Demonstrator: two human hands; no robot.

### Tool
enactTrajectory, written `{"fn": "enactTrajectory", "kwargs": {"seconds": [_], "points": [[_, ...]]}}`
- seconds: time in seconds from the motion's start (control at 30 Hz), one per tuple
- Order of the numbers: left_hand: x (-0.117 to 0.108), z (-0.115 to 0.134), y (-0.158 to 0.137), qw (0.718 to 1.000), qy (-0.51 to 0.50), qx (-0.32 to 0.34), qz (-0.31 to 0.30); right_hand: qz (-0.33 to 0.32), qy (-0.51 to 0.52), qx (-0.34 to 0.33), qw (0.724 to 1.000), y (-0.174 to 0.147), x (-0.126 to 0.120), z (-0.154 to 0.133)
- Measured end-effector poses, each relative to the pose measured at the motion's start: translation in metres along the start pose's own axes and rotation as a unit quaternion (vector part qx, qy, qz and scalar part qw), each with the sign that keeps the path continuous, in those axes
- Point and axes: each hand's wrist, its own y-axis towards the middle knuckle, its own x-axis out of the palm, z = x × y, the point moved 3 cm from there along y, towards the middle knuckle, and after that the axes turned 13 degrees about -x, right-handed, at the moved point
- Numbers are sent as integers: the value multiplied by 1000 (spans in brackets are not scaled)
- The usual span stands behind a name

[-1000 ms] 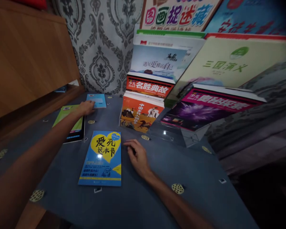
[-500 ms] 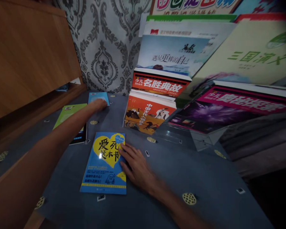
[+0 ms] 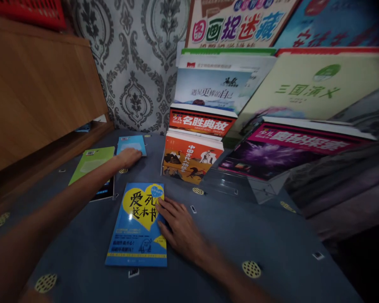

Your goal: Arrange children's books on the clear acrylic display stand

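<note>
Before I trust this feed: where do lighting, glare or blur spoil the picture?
Head view: dim overall, with the top right corner nearly black; head view: a small glare spot on the heart book, below left of its title; head view: the right forearm looks softer than the right hand, and the cream book blurs toward the right edge.

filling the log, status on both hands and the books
Left hand at light-blue book. Right hand on right edge of yellow-heart book. Left forearm partly hides green book.

Bare forearms (image 3: 85, 184), bare hands (image 3: 178, 222)
</note>
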Motion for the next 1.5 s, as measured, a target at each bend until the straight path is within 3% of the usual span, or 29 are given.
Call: {"fn": "enactTrajectory", "kwargs": {"seconds": [0.3, 0.47, 0.57, 0.67, 0.8, 1.03, 1.17, 1.27, 1.37, 1.5], "points": [[5, 20, -77, 998, -53, 0, 35, 1, 2, 7, 1000, 0, 1, 0], [40, 49, -121, 974, -204, 8, 98, -4, 16, 18, 1000, 0, -1, -6], [66, 59, -134, 968, -221, -8, 121, -7, 26, 28, 999, -2, -3, -9], [78, 61, -134, 964, -218, -11, 152, -14, 32, 18, 999, -4, -6, -13], [67, 63, -128, 959, -205, -16, 194, -24, 28, -9, 999, -6, -10, -19], [23, 76, -128, 972, -159, -56, 166, -64, 31, -7, 997, -6, -8, -20], [16, 48, -133, 965, -131, -97, 204, -65, 32, -8, 997, -3, -7, -20], [22, 4, -141, 953, -83, -199, 212, -65, 30, -14, 997, -3, -6, -20], [37, -43, -148, 940, -89, -301, 134, -64, 19, -16, 998, -3, -5, -18], [53, -81, -151, 948, -125, -293, 8, -47, 7, -28, 998, -2, -2, -16]]}}
